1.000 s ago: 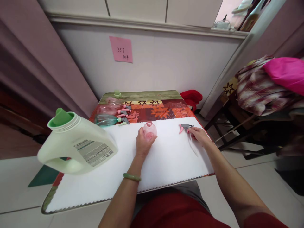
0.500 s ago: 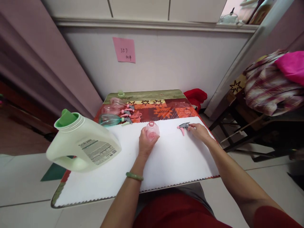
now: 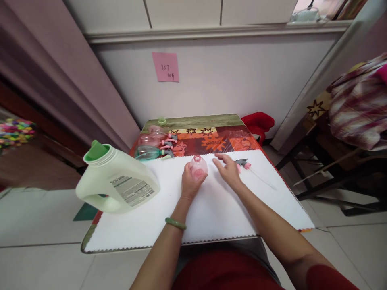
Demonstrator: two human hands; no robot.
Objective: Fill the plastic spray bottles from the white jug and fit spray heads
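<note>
My left hand (image 3: 191, 181) is wrapped round a clear pink bottle (image 3: 199, 166), whose uncapped neck points up and away from me. Just right of the bottle, my right hand (image 3: 228, 171) has its fingers apart and holds nothing. Beyond that hand a grey and pink spray trigger head (image 3: 243, 164) lies on the white mat (image 3: 211, 209), its thin tube stretching to the right. A large pale green jug (image 3: 121, 177) stands open on the left, with a green piece (image 3: 96, 151) in its mouth.
Several spray bottles (image 3: 149, 140) with trigger heads lie at the table's back left. Behind them sits a small green cap (image 3: 162, 120). A pink note (image 3: 165, 67) hangs on the wall. To the right stands a dark stool (image 3: 320, 161) with clothes on it.
My right hand has let go of the trigger head and moved left toward the bottle. The trigger head now lies on the mat. My left hand still grips the bottle.
</note>
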